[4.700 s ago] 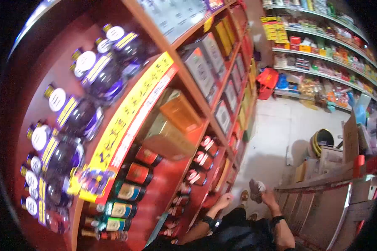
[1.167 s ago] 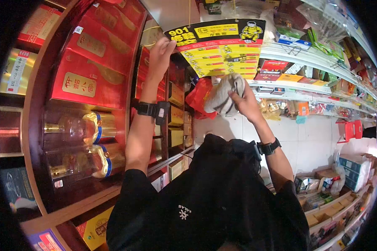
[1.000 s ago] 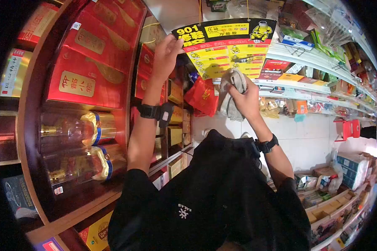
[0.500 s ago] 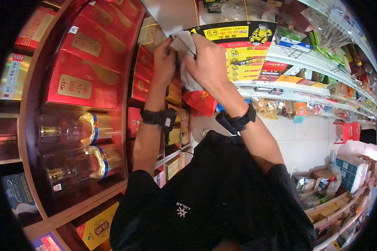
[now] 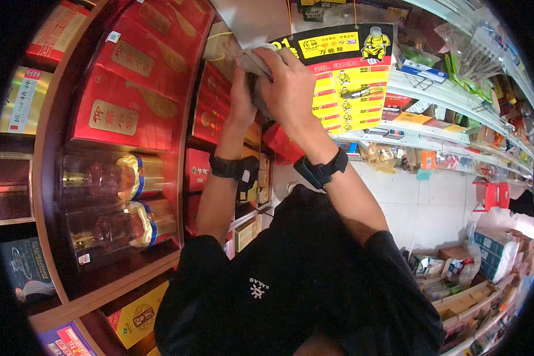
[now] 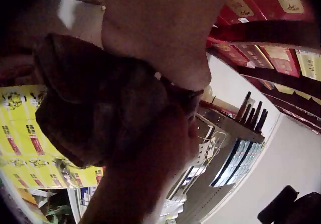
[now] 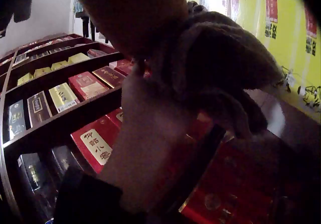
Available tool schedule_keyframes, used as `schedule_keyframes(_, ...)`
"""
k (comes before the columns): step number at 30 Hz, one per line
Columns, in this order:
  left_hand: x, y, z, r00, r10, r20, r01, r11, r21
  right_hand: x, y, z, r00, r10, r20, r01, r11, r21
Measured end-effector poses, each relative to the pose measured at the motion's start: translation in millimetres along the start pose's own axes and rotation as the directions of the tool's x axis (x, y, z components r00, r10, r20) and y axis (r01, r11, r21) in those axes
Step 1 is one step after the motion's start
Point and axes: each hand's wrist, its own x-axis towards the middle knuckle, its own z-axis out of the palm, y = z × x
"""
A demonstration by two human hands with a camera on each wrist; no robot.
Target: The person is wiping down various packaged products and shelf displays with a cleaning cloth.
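Cloth [image 5: 250, 62] bunched in the right hand [image 5: 289, 87] at the upper left corner of a hanging sign [image 5: 357, 86]

Wiping looks like the step in hand: the grey cloth is up at the sign's left edge in the head view, with both hands close together there. The sign hangs from cords, so it could swing if pushed; the next move probably calls for a light stroke along that edge, with the left hand [image 5: 241, 98] steadying the card or backing the cloth.

The cloth lies between the two hands. The right hand's grip is curled over it from the sign side, and a fold sticks up past the fingers. The left hand is on the cabinet side, right up against the cloth, but its fingers are hidden behind the folds, so I cannot tell whether that grip pinches the sign's edge, the cloth or neither. The wrist views are too dark to settle it, or to show how firmly the cloth presses on the card.

Nothing but the hands is seen to carry the cloth. Beyond the left forearm stands the cabinet [image 5: 110, 288], with red boxes [image 5: 114, 118] above its lower edge; the white shelves [image 5: 436, 132] run to the right of the sign.
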Motion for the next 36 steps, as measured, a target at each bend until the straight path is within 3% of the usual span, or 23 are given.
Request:
schedule_keyframes(3, 10, -4, -9, 0.994, 0.024, 0.107, -0.015, 0.997, -0.080, 5, 4, -8, 0.999, -0.032, 0.012, 0.032, 0.999, 0.010)
schedule_keyframes(5, 13, -8, -13, 0.986, 0.138, 0.098, -0.149, 0.982, 0.113, 9, 4, -19, 1.000, -0.013, 0.022, 0.014, 0.999, -0.039)
schedule_keyframes(6, 11, -5, -9, 0.986, 0.140, 0.093, -0.150, 0.983, 0.110, 11, 9, -20, 1.000, -0.002, 0.017, 0.003, 0.998, -0.059)
schedule_keyframes(8, 8, 2, 1, 0.993, 0.115, 0.022, -0.114, 0.910, 0.399, 12, 16, -26, 1.000, 0.001, -0.007, -0.002, 0.998, -0.063)
schedule_keyframes(11, 11, -1, -6, 0.995, 0.100, 0.020, -0.098, 0.888, 0.449, 13, 18, -26, 0.999, 0.028, -0.046, -0.030, 0.998, -0.049)
schedule_keyframes(15, 12, -5, -2, 0.990, 0.144, 0.011, -0.138, 0.928, 0.347, 0, 11, -15, 0.999, -0.005, -0.042, 0.003, 0.999, -0.038)
schedule_keyframes(17, 5, 0, 9, 0.997, 0.079, 0.015, -0.080, 0.991, 0.108, -4, 6, -10, 0.998, -0.055, -0.023, 0.054, 0.997, -0.050)
schedule_keyframes(19, 2, 9, 15, 0.998, 0.056, 0.026, -0.059, 0.990, 0.130, -12, -4, -17, 0.996, -0.086, 0.024, 0.088, 0.992, -0.092)
schedule_keyframes(21, -3, 15, 21, 0.998, 0.032, 0.055, -0.037, 0.994, 0.099, -19, -9, -19, 0.991, -0.126, 0.050, 0.135, 0.953, -0.272)
schedule_keyframes(25, -3, 9, 18, 0.999, 0.030, 0.038, -0.031, 0.999, 0.038, -22, -2, -13, 0.989, -0.110, 0.097, 0.136, 0.936, -0.325)
schedule_keyframes(27, -1, 9, 16, 1.000, 0.003, 0.009, -0.003, 1.000, 0.004, -22, 0, -14, 0.986, -0.121, 0.114, 0.148, 0.953, -0.266)
schedule_keyframes(34, 22, -4, -20, 1.000, 0.015, 0.016, -0.017, 0.997, 0.074, -46, 4, -22, 0.958, -0.093, 0.270, 0.175, 0.939, -0.295)
schedule_keyframes(36, 21, -1, -19, 0.992, 0.122, 0.009, -0.116, 0.912, 0.393, -55, 4, -26, 0.950, -0.078, 0.304, 0.174, 0.937, -0.304)
